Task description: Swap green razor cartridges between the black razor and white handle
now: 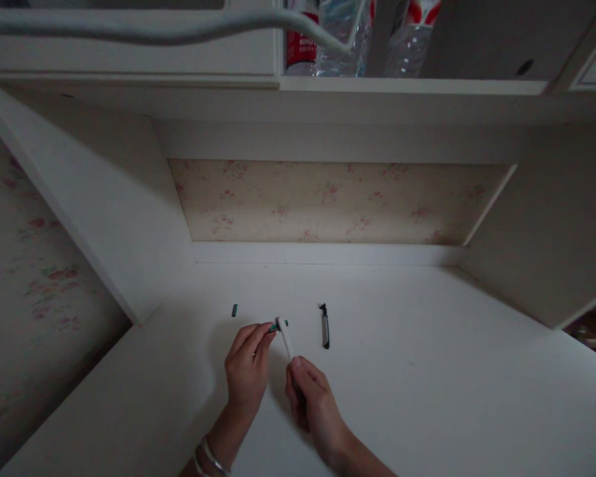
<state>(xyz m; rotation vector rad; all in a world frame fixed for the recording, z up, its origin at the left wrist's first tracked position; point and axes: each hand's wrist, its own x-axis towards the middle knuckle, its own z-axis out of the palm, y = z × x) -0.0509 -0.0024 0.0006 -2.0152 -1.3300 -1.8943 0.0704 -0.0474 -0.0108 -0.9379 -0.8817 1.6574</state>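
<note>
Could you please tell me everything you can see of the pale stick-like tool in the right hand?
The pale tool is slender, smooth-looking and probably plastic, with a slightly wider head at its far end. The right hand grips its near end, hiding it. It slants away and leftward above the white tabletop. Its head meets a small green-and-dark piece pinched by the left hand; whether they are joined is unclear.

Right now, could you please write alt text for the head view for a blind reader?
The left hand holds a small green piece at the head of a pale tool in the right hand, over a white desk. Beyond them lie a green strip to the left and a dark tool to the right.
</note>
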